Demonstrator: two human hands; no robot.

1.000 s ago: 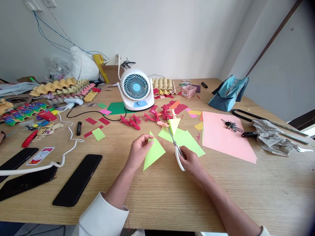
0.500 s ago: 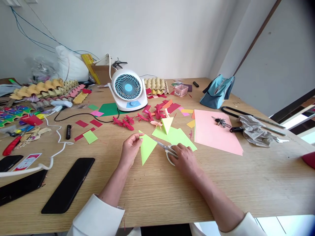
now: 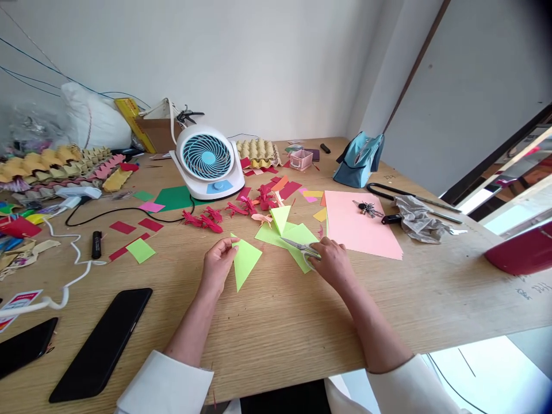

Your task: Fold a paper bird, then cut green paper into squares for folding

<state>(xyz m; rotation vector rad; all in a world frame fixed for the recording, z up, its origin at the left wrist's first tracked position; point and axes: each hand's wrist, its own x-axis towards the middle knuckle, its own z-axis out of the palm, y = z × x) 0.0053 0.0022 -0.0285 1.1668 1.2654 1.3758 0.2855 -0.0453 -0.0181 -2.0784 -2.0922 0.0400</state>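
Note:
Between the thumb and fingers of my left hand [image 3: 218,261] is a light-green folded paper triangle [image 3: 245,260], pinched at its upper left corner, one point hanging toward me. My right hand [image 3: 333,261] is closed on the handles of a pair of scissors [image 3: 307,249]. The blades point left, over light-green paper sheets [image 3: 301,232] lying on the table, apart from the triangle. Just beyond the blades is another folded light-green paper piece [image 3: 281,217]. Several red folded paper figures [image 3: 211,217] lie farther back.
A small white fan [image 3: 210,161] stands at the back, its cord running left. Pink paper sheets [image 3: 360,236] with keys [image 3: 366,209] lie to the right. On the left are a black phone [image 3: 103,342], a marker [image 3: 96,245] and paper scraps. A blue bag [image 3: 359,161] sits at the back right.
My right hand has moved the scissors away from the paper triangle, to the right, over the green sheets. The left hand still pinches the triangle. The whole view has shifted a little.

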